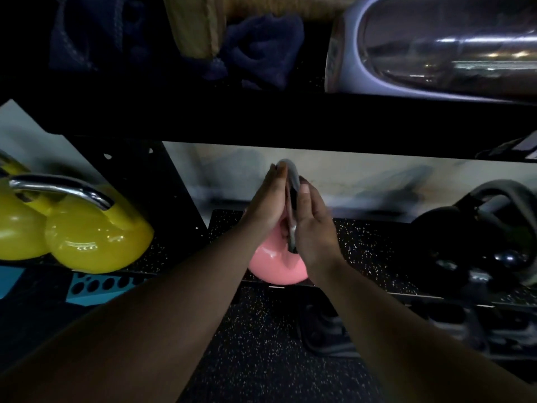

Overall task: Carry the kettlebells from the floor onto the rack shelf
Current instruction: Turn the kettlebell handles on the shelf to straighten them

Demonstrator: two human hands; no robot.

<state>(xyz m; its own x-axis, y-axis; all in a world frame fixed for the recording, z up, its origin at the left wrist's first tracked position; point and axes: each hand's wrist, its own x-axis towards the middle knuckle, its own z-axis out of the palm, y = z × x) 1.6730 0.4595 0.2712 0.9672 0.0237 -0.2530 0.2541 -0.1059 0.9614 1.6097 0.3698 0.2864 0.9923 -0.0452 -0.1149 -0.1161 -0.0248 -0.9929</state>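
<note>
Pink kettlebell (276, 264) sits at the front edge of the lower rack shelf (363, 242), and you've got your left hand (266, 205) and right hand (312, 219) pressed flat against either side of its grey handle (290, 181), fingers straight not curled, likely to steady it as it settles. Body's glossy and round, handle a smooth metal loop, shelf surface speckled rubber. Glossy yellow kettlebells (96, 237) with chrome handles sit left, black ones (476, 237) right.

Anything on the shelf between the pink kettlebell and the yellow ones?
Head view: only bare speckled shelf mat between the pink kettlebell and the yellow kettlebells.
</note>
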